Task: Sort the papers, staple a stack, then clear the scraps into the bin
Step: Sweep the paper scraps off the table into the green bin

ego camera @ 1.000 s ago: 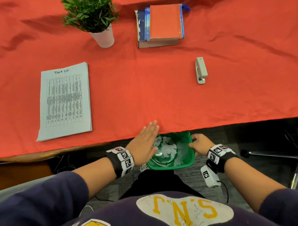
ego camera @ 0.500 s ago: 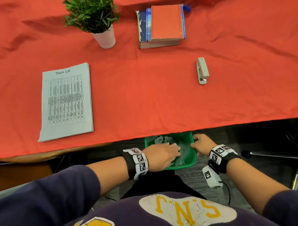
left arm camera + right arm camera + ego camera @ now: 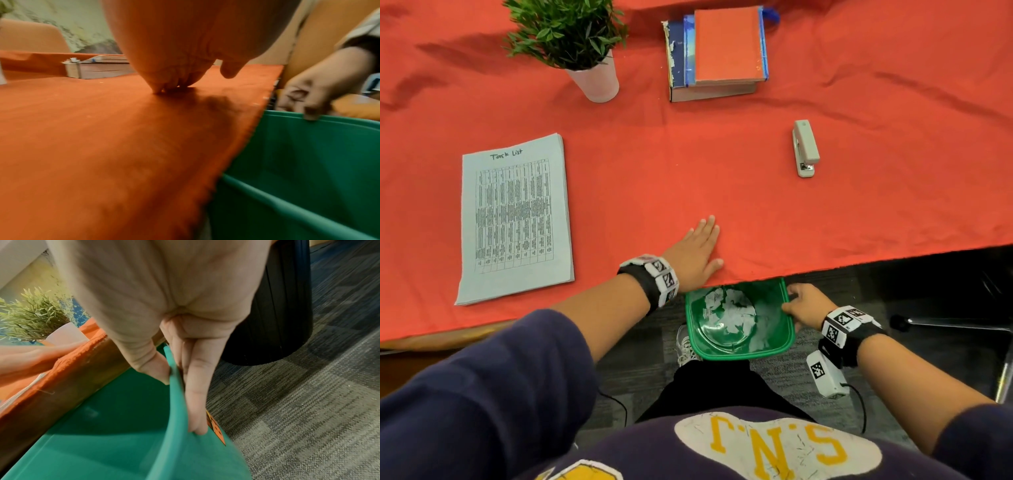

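Observation:
A green bin (image 3: 774, 346) sits just under the table's near edge, with white paper scraps (image 3: 732, 311) lying in its bottom. My right hand (image 3: 799, 303) pinches the bin's right rim (image 3: 174, 378), thumb inside and fingers outside. My left hand (image 3: 697, 251) lies flat on the red tablecloth (image 3: 722, 171) right above the bin, its fingertips (image 3: 166, 87) touching the cloth and holding nothing. A stack of printed papers (image 3: 515, 219) headed "Task List" lies at the left of the table. A pale stapler (image 3: 805, 148) lies at the right.
A potted plant (image 3: 582, 44) and a pile of books (image 3: 717, 51) stand at the back of the table. A black cylinder (image 3: 273, 305) stands on the grey carpet to the right of the bin. A chair base (image 3: 955, 329) shows at far right.
My left hand has come up out of the bin and moved forward onto the tablecloth, now flat. The right hand has kept its hold on the bin's rim.

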`<state>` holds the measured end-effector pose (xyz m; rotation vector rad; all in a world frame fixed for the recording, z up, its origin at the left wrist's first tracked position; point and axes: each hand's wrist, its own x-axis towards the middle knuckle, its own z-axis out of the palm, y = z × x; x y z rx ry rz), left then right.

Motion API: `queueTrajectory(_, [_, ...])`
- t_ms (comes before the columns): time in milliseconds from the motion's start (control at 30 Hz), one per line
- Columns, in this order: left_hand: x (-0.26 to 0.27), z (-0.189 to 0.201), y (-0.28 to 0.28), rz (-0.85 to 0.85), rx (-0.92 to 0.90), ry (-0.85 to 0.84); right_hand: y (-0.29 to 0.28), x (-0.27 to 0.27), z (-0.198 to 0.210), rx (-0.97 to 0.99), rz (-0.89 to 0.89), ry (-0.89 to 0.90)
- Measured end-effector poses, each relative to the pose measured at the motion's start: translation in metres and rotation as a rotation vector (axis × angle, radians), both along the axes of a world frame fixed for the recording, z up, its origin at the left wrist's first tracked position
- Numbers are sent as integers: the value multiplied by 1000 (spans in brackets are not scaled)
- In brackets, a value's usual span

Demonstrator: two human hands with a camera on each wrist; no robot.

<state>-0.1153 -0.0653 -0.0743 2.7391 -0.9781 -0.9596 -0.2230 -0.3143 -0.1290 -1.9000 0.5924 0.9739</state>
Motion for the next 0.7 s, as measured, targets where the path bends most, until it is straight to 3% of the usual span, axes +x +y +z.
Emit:
queueTrajectory(167, [-68, -7, 8, -213, 13, 84, 2, 2, 2, -4, 4, 6])
queueTrajectory(333, [-108, -18, 23, -283, -55, 193, 2, 4, 3, -7, 17, 8])
queueTrajectory(533, [-102, -12, 23, -152, -79, 27, 0, 5, 2, -25, 4, 7])
queueTrajectory(700, [-98, -21, 19, -206, -57, 139, 2, 7, -4, -19, -7, 4])
